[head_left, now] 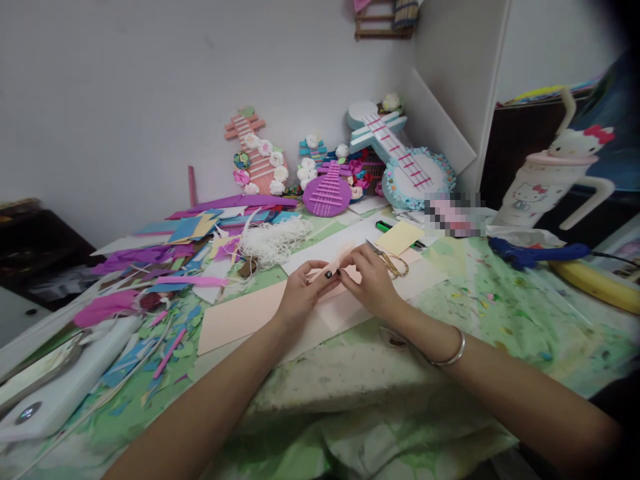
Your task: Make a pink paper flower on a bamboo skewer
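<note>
In the middle of the table, my left hand [304, 291] and my right hand [373, 280] meet fingertip to fingertip. Both are closed on a small, thin piece of pale pink paper [344, 256], partly covered by the fingers. Beneath them lies a long sheet of pale pink paper [240, 315]. Gold-handled scissors [399, 267] rest just beyond my right hand, partly hidden by it. A yellow paper pad [400, 237] and a green marker [384, 227] are a little farther back.
Loose white string [277, 240] and coloured paper scraps [175, 333] crowd the left side. Decorated lute-shaped crafts, one of them purple [327, 195], lean by the wall. To the right are a blue glue gun [537, 252], a banana [600, 285] and a tall white cup [537, 190].
</note>
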`<action>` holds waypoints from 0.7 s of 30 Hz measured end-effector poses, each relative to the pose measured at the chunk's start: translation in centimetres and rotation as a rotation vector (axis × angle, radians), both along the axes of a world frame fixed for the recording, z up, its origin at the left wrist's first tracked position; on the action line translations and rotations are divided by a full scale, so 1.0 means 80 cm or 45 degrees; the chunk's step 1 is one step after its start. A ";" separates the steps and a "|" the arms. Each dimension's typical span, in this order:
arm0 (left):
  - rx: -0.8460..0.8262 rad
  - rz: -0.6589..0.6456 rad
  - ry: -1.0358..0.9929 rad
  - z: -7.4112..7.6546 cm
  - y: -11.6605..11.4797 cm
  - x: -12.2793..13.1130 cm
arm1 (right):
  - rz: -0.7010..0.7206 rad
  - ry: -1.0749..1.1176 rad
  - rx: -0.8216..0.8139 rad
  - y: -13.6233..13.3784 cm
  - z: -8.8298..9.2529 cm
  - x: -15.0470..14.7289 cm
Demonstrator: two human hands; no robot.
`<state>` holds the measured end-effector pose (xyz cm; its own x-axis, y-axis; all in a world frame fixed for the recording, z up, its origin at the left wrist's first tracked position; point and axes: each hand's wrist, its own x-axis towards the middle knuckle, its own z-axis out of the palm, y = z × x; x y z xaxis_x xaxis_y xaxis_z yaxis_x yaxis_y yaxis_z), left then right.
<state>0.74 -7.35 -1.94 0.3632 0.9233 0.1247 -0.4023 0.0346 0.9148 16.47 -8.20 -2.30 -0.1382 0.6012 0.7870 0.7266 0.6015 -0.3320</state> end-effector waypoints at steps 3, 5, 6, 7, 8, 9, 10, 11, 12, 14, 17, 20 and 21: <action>0.010 -0.034 0.008 0.000 0.000 -0.001 | 0.006 0.039 0.005 0.000 0.000 0.000; 0.021 -0.049 0.021 0.000 0.000 -0.001 | 0.008 0.055 0.001 0.000 0.000 0.000; 0.025 -0.059 0.029 0.001 0.000 -0.001 | 0.009 0.055 -0.003 0.000 0.000 0.000; 0.027 -0.067 0.037 0.001 0.000 -0.001 | 0.009 0.052 -0.004 0.000 0.000 0.000; 0.029 -0.072 0.048 0.002 0.000 -0.001 | 0.007 0.046 -0.006 0.001 -0.001 0.000; 0.030 -0.076 0.062 0.002 0.000 -0.001 | 0.005 0.040 -0.006 0.001 -0.001 0.000; 0.033 -0.075 0.074 0.002 0.000 -0.001 | 0.007 0.035 -0.006 0.001 0.000 0.000; 0.039 -0.072 0.083 0.002 0.000 0.000 | 0.015 0.035 -0.009 0.001 0.000 0.000; 0.048 -0.061 0.088 0.002 0.000 0.000 | 0.027 0.043 -0.015 0.001 0.001 0.000; 0.060 -0.013 0.086 0.001 0.003 -0.001 | 0.039 0.096 -0.033 0.001 0.004 0.003; 0.023 0.145 0.091 0.000 0.012 -0.006 | 0.009 0.283 -0.081 0.003 0.008 0.010; -0.005 0.304 0.141 0.000 0.024 -0.015 | 0.081 0.420 -0.194 0.007 0.010 0.019; -0.006 0.306 0.160 0.000 0.027 -0.018 | 0.132 0.434 -0.238 0.009 0.009 0.021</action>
<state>-0.71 -5.16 -1.95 0.1457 0.9854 0.0877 -0.2827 -0.0435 0.9582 18.15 -7.50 -1.54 0.0448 0.7348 0.6768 0.4946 0.5722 -0.6541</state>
